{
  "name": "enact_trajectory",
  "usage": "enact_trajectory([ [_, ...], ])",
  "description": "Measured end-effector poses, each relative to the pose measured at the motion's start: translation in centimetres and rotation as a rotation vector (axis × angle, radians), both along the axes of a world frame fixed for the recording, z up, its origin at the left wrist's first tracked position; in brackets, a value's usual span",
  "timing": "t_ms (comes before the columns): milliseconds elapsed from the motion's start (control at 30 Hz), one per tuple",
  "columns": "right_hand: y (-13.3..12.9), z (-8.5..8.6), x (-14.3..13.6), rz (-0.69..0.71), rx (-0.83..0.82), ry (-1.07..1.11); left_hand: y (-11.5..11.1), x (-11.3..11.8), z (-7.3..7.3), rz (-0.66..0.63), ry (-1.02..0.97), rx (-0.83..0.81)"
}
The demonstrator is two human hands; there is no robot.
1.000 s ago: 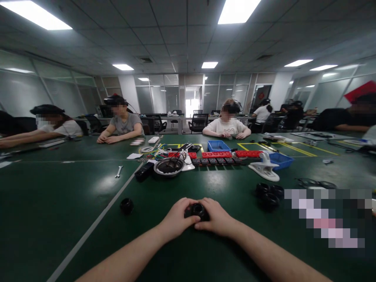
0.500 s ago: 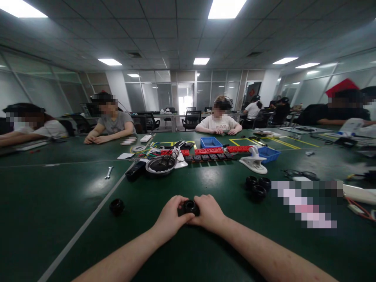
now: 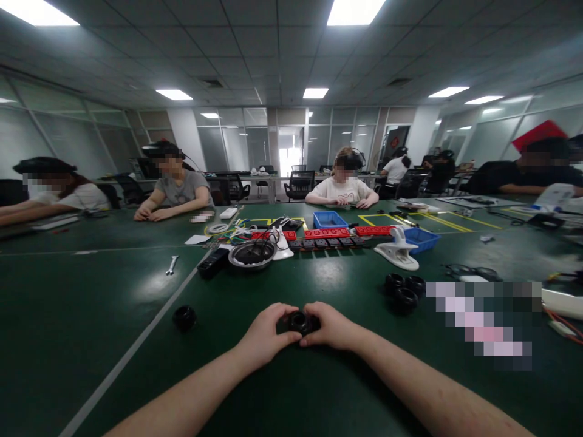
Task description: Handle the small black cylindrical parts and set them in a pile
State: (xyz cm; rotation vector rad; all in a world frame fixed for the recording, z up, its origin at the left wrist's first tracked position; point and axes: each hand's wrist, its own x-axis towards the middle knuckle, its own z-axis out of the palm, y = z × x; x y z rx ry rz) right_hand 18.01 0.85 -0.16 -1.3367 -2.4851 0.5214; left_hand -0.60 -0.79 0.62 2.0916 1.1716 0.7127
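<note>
Just above the green table [image 3: 273, 388], in front of me, is a black ring-shaped part [image 3: 299, 321] with a round hole facing up. My left hand [image 3: 268, 331] grips it from the left, thumb at the near side and fingers at the far side. My right hand [image 3: 330, 328] is closed around its right side, thumb low and index finger at the back. Dark material shows between the right fingers; whether it belongs to the same part I cannot tell. A similar black part [image 3: 184, 318] lies alone to the left, and three more black parts [image 3: 405, 299] sit clustered to the right.
A wrench [image 3: 172, 265] lies at left. Further back are a round speaker-like dish [image 3: 252, 255], red strips [image 3: 327, 233], a white clamp [image 3: 397, 255] and blue bins [image 3: 328, 220], [image 3: 421, 240]. Glasses [image 3: 473, 272] lie at right. Several people sit around the table.
My right hand has shifted slightly to the right, its fingers showing more of the dark area beside the black part. My left hand keeps its grip. The whole view has shifted slightly.
</note>
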Motion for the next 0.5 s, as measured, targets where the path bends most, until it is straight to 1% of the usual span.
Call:
enact_trajectory([
  [100,-0.7,-0.2,-1.3,-0.133,0.071,-0.032,-0.1,0.5,-0.7,0.155,-0.008,0.024],
  [167,-1.2,-0.2,-1.8,-0.177,0.111,-0.048,-0.1,0.5,-0.9,0.190,-0.028,0.028],
  [233,-1.5,0.0,-1.9,-0.180,0.131,-0.050,0.1,0.4,-0.9,0.159,-0.046,0.028],
  [300,-1.5,0.3,-1.5,-0.139,0.129,-0.037,0.4,0.0,-0.6,0.072,-0.055,0.017],
  [400,-0.9,0.7,-0.4,-0.008,0.071,-0.008,0.7,-0.5,0.0,-0.064,-0.044,-0.013],
  [500,0.0,0.9,0.5,0.105,-0.006,0.010,0.7,-0.7,0.6,-0.105,-0.023,-0.023],
])
